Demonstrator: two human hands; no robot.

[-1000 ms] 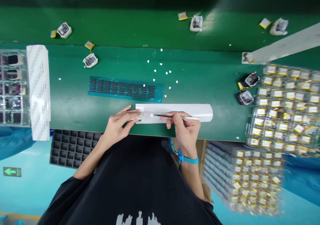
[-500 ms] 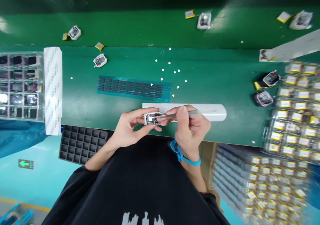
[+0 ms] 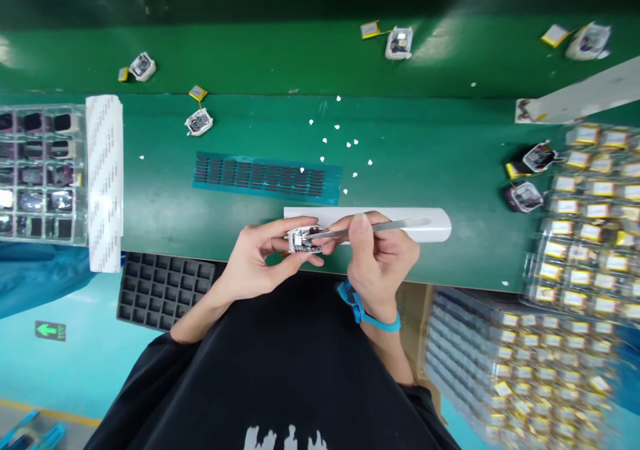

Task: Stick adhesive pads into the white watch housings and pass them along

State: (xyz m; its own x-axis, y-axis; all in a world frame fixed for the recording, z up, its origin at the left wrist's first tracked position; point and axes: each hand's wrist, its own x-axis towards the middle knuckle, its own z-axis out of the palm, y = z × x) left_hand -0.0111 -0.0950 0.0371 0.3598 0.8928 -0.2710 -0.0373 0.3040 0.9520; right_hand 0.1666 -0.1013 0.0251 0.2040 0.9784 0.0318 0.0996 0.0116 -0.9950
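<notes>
My left hand (image 3: 260, 257) grips a small white device shell (image 3: 303, 239) with an exposed circuit board, lifted just above the near edge of the green bench (image 3: 400, 170). Metal tweezers (image 3: 373, 229) are pinched in my right hand (image 3: 381, 258), their tips resting inside the shell. A blue strap (image 3: 364, 311) circles my right wrist. Behind my hands lies a long white strip (image 3: 425, 220), and beyond it a blue sheet (image 3: 267, 177) carrying rows of small dark pads.
Clear trays of yellow-labelled batteries (image 3: 590, 223) fill the right side. A tray of dark parts (image 3: 35, 170) and a white sheet (image 3: 104, 177) sit at left. A black grid tray (image 3: 163, 290) lies below the bench edge. Loose shells (image 3: 199, 122) and white scraps (image 3: 340, 145) dot the bench.
My left hand lifted the shell off the white strip toward me. The tweezers left the strip, and their tips now rest in the shell. Little has changed in the last half second.
</notes>
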